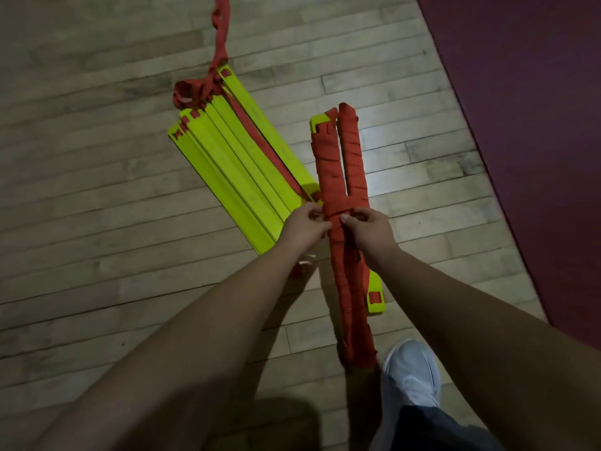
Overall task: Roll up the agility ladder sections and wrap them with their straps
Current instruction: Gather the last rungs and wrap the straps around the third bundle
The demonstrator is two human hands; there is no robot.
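Fingers (pixel 345 219) of left hand (pixel 304 227) and right hand (pixel 370 230) curl, pinching the strap (pixel 335 212), over a wood floor (pixel 97 190) bordered by a mat (pixel 536 92), where the rung stack (pixel 234 164) lies just left of the wrapped bundle (pixel 341 170) gripped at its middle, a shoe (pixel 409 372) by its near end.

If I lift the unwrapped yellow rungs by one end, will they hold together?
Probably not: the yellow rungs lie fanned, unwrapped, so may slide apart. They look flat and stiff, unlikely to roll. Their loose red strap would likely dangle.
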